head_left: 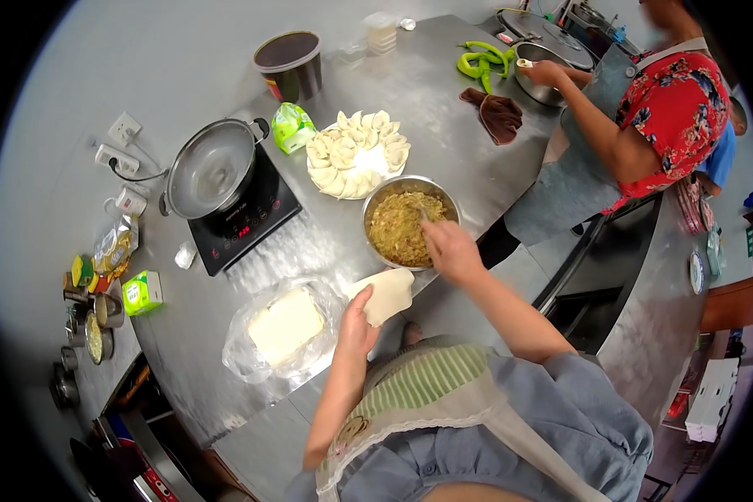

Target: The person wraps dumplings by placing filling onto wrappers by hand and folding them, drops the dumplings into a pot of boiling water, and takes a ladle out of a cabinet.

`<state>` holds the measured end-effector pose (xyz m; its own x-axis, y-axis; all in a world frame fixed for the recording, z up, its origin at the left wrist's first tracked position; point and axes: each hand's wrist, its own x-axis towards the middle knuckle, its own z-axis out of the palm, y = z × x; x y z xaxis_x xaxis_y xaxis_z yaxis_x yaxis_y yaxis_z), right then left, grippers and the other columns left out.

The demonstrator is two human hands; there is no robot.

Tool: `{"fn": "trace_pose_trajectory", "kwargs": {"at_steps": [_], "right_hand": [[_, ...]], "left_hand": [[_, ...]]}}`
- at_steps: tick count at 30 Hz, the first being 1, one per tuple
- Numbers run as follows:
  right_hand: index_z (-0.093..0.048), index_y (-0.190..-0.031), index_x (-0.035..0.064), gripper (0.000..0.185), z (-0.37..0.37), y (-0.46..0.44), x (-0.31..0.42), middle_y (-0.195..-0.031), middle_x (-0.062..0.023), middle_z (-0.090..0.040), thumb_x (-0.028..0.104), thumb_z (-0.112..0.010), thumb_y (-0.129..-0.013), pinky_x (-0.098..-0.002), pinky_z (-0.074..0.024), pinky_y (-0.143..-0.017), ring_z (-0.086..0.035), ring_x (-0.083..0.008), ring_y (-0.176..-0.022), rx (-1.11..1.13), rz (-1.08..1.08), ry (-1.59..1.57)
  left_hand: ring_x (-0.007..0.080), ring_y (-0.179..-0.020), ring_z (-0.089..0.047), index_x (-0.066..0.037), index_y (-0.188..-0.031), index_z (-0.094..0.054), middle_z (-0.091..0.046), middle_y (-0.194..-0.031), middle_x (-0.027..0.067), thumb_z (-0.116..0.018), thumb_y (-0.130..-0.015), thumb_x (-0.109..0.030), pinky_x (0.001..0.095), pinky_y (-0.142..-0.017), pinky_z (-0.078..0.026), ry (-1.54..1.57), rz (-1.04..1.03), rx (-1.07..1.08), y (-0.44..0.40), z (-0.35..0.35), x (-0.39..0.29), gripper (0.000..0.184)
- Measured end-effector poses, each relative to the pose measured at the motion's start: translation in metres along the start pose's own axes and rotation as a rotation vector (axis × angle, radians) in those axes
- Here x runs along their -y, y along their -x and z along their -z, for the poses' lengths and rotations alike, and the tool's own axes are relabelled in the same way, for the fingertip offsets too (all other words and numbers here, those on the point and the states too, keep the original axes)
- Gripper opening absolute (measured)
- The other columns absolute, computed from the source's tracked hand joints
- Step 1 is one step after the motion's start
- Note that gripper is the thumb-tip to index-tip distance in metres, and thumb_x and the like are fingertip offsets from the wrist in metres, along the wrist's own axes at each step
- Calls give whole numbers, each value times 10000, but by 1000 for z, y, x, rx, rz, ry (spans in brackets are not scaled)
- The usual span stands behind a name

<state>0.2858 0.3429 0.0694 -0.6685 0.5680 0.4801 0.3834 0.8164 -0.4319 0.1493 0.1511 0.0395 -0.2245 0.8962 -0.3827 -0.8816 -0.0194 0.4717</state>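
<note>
Dough wrapper (388, 297) looks pale, thin, smooth.

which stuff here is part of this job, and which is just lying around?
Likely in the job:
- wrapper in the left hand
- bowl of filling, right hand over it
- folded dumplings
- pale stack in plastic

Likely just lying about:
- green peppers
- brown cloth
- dark tub
- green-and-white box

Light was bright. Shiny grey flat metal table (326, 233) had white glare. Sides looked bent, edges fuzzy, corners black.
</note>
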Motion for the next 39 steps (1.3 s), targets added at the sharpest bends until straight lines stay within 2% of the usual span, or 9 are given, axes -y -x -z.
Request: {"fn": "trace_pose_trajectory", "kwargs": {"at_steps": [3,10,13,15,19,22,27,37,39], "right_hand": [[-624,-1141,18,291,-13,26,17,-938,-162,-634,46,-617,-851,-433,-509,-712,-612,-344,-810,56,188,-36],[-615,-1113,6,277,-11,23,18,-897,-163,-614,59,-594,-843,-436,-501,-746,-599,-347,-837,-15,99,-88],[-614,-1126,8,284,-19,29,23,-912,-165,-619,64,-595,-848,-435,-503,-751,-602,-349,-849,44,57,-89],[-614,-1130,5,280,-22,34,35,-920,-170,-621,74,-596,-859,-438,-502,-743,-605,-348,-858,87,101,-168],[-611,-1130,-4,281,-16,31,40,-909,-173,-616,55,-597,-855,-433,-501,-743,-603,-347,-851,109,8,-215],[-614,-1144,15,288,-13,17,28,-906,-162,-611,39,-599,-857,-422,-499,-739,-600,-345,-843,19,48,-197],[-647,-1124,50,266,-16,13,15,-927,-133,-605,44,-619,-859,-413,-494,-729,-600,-332,-863,210,92,-321],[-666,-1113,70,273,-2,15,-3,-947,-107,-628,64,-644,-842,-384,-495,-771,-605,-305,-893,223,135,-359],[-676,-1101,87,267,-3,7,-6,-949,-95,-633,74,-651,-835,-382,-495,-768,-604,-297,-896,272,209,-311]], "left_hand": [[283,-1260,-518,61,-1393,-431,-528,-1374,169,-452,-983,-221,390,-1080,-384,23,16,-33,3,2,0,498],[278,-1251,-526,52,-1374,-456,-549,-1350,164,-457,-986,-227,395,-1075,-391,52,-6,-1,-7,17,6,478],[294,-1212,-554,47,-1353,-474,-563,-1327,172,-487,-972,-245,416,-1044,-425,38,0,-88,-11,17,11,480],[286,-1213,-553,38,-1350,-485,-572,-1314,163,-486,-973,-239,410,-1043,-426,61,8,10,-12,16,12,468],[281,-1213,-553,31,-1350,-491,-573,-1314,157,-484,-973,-236,408,-1042,-427,56,10,-4,-14,18,14,462],[280,-1214,-553,32,-1348,-494,-571,-1319,156,-488,-970,-235,409,-1045,-425,57,11,3,-16,16,14,463],[288,-1212,-559,35,-1345,-495,-572,-1321,162,-492,-965,-236,412,-1042,-430,86,3,-16,-19,15,13,467],[290,-1220,-553,33,-1351,-490,-562,-1333,164,-493,-955,-248,414,-1045,-428,57,16,-34,-23,12,8,486],[274,-1215,-555,33,-1362,-474,-568,-1323,157,-470,-975,-251,395,-1048,-421,88,13,-7,-23,10,7,480]]}}
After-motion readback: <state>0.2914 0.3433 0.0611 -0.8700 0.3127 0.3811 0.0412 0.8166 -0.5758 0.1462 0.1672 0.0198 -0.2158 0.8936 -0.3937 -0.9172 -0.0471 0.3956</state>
